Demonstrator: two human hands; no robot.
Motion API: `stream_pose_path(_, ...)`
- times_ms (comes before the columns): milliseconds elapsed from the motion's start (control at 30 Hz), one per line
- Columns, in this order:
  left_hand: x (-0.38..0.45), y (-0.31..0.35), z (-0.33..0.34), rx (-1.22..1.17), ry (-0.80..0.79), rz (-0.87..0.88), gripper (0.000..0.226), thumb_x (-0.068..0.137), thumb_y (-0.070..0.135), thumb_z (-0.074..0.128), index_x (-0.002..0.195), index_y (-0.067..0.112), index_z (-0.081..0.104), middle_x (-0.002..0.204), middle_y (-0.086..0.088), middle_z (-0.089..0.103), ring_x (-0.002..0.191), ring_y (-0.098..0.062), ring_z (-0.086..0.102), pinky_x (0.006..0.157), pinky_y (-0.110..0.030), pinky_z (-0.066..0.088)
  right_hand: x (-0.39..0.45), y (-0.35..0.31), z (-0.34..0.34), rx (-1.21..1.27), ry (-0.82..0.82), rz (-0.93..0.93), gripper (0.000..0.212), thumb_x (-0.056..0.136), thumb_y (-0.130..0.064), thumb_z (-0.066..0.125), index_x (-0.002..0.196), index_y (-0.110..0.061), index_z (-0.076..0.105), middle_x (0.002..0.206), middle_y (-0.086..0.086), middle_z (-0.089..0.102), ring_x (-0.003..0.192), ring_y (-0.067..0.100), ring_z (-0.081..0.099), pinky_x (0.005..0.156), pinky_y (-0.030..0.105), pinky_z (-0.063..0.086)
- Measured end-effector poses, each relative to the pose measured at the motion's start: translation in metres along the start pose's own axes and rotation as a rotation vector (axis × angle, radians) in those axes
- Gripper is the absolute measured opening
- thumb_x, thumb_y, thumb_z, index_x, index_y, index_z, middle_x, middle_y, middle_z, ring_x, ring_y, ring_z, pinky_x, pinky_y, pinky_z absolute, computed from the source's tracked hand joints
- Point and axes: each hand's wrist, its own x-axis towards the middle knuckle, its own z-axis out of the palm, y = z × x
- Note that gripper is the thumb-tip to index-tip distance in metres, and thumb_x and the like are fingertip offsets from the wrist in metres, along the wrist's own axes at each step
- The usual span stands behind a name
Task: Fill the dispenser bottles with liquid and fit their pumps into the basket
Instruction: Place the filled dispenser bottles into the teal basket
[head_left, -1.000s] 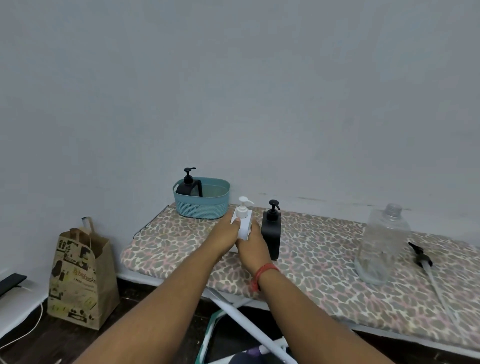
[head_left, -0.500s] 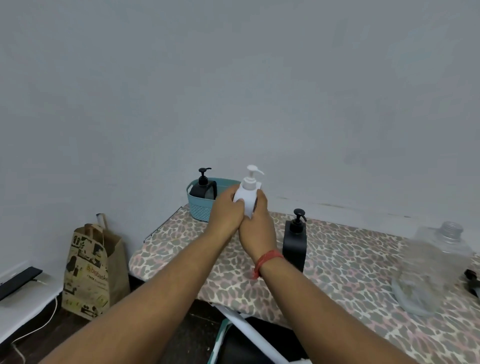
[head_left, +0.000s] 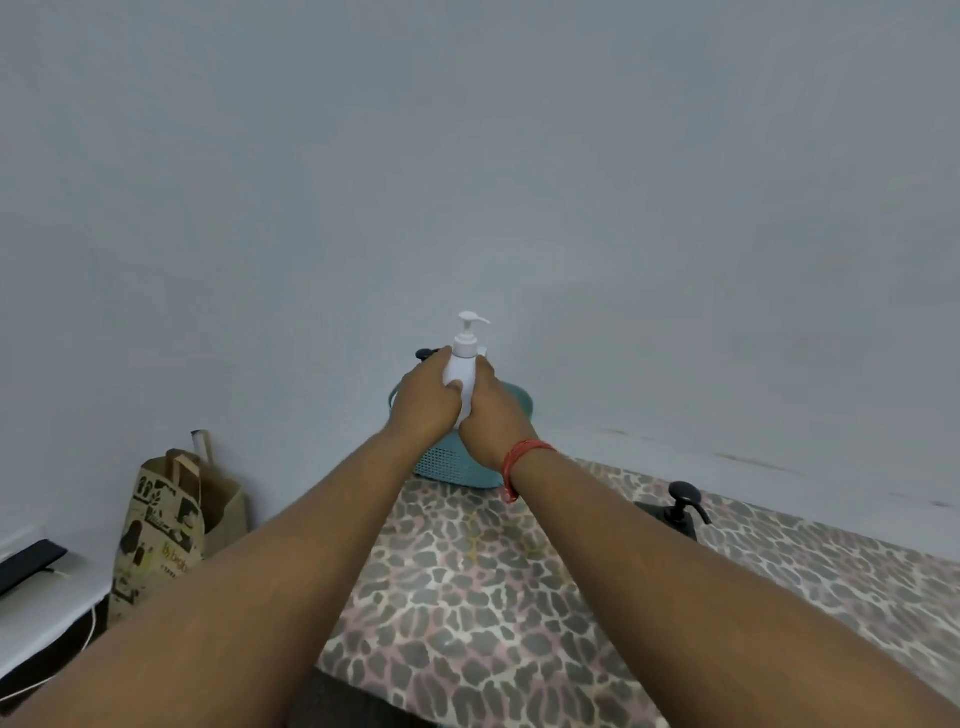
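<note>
Both hands gripping white dispenser bottle (head_left: 464, 371) upright, pump on top. Left hand (head_left: 426, 402) fingers curling round its left side, right hand (head_left: 491, 415) wrapping the right side. Teal basket (head_left: 452, 462) sitting just below and behind the fingers. Black dispenser bottle (head_left: 680, 512) standing well right of them on leopard-print surface (head_left: 467, 597). Paper bag (head_left: 166, 519) far left.

Basket (head_left: 457, 465) stands close to the wall, both hands and the white bottle (head_left: 464, 366) over it; black dispenser (head_left: 683, 512) stands well right; leopard-print surface (head_left: 467, 597) between lies open.
</note>
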Motion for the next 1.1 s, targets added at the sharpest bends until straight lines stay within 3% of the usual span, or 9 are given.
stream_pose_path(133,0.003,-0.034,0.009,0.076,-0.027,0.022,0.037,0.101,0.006,0.048,0.137,0.007,0.056,0.131,-0.013,0.062,0.121,-0.028,0.055,0.088,-0.022,0.038,0.006,0.018,0.015,-0.127,-0.063,0.008,0.05,0.099,-0.01,0.046,0.146,-0.009,0.03,0.096,0.004,0.057,0.084,0.016,0.056,0.07,0.027,0.039)
stream_pose_path(233,0.001,-0.043,0.012,0.175,0.004,0.148,0.023,0.098,0.004,0.05,0.118,0.005,0.062,0.113,-0.006,0.063,0.11,-0.027,0.057,0.078,-0.014,0.038,0.008,0.026,0.024,-0.168,-0.021,0.037,0.045,0.102,-0.022,0.043,0.143,-0.009,0.031,0.085,-0.002,0.053,0.069,0.008,0.05,0.059,0.028,0.037)
stream_pose_path(433,0.0,-0.045,0.015,0.471,0.008,0.218,0.02,0.1,0.014,0.048,0.081,0.018,0.053,0.079,0.002,0.056,0.082,-0.023,0.06,0.055,-0.025,0.026,0.007,0.029,0.026,-0.36,-0.17,0.081,0.065,0.095,-0.016,0.043,0.153,-0.002,0.017,0.114,0.019,0.063,0.088,0.033,0.062,0.069,0.033,0.038)
stream_pose_path(533,-0.001,-0.041,0.015,0.563,-0.039,0.202,0.019,0.104,0.018,0.044,0.1,0.011,0.061,0.094,-0.007,0.064,0.083,-0.022,0.06,0.065,-0.03,0.039,0.004,0.03,0.027,-0.498,-0.197,0.057,0.076,0.091,-0.017,0.047,0.155,0.002,0.01,0.134,0.021,0.055,0.104,0.035,0.062,0.073,0.035,0.04)
stream_pose_path(600,-0.001,-0.04,0.015,0.6,-0.068,0.214,0.023,0.105,0.017,0.042,0.111,0.01,0.062,0.105,-0.008,0.064,0.088,-0.019,0.059,0.072,-0.031,0.041,0.002,0.028,0.028,-0.588,-0.229,0.048,0.08,0.092,-0.02,0.048,0.155,0.004,0.005,0.144,0.022,0.048,0.117,0.036,0.057,0.092,0.04,0.045)
stream_pose_path(700,-0.001,-0.04,0.015,0.607,-0.089,0.213,0.026,0.106,0.017,0.038,0.115,0.01,0.061,0.113,-0.008,0.063,0.094,-0.02,0.057,0.076,-0.033,0.043,0.0,0.025,0.023,-0.667,-0.278,0.066,0.083,0.094,-0.021,0.048,0.156,0.002,-0.002,0.157,0.022,0.032,0.141,0.035,0.039,0.121,0.045,0.022)
stream_pose_path(800,-0.005,-0.04,0.015,0.753,-0.115,0.231,0.029,0.104,0.016,0.039,0.121,0.01,0.062,0.126,-0.01,0.059,0.114,-0.024,0.054,0.095,-0.036,0.043,-0.009,0.021,0.013,-0.67,-0.257,0.049,0.083,0.095,-0.018,0.049,0.158,-0.002,-0.003,0.161,0.022,0.023,0.149,0.033,0.024,0.123,0.043,0.017)
stream_pose_path(900,-0.02,-0.044,0.011,0.912,-0.099,0.299,0.037,0.104,0.027,0.04,0.134,0.013,0.054,0.148,-0.007,0.049,0.143,-0.026,0.036,0.119,-0.04,0.023,-0.027,0.015,0.0,-0.657,-0.187,-0.013,0.081,0.094,-0.015,0.05,0.159,-0.005,0.001,0.164,0.019,0.019,0.152,0.03,0.017,0.123,0.041,0.019)
stream_pose_path(1100,-0.075,-0.022,-0.005,0.973,-0.123,0.282,0.058,0.106,0.045,0.032,0.156,0.015,0.026,0.166,-0.008,0.022,0.154,-0.026,0.013,0.124,-0.05,0.008,-0.075,-0.013,-0.04,-0.686,-0.08,-0.1,0.074,0.094,-0.019,0.051,0.157,-0.007,0.014,0.16,0.015,0.029,0.147,0.029,0.029,0.119,0.04,0.028)
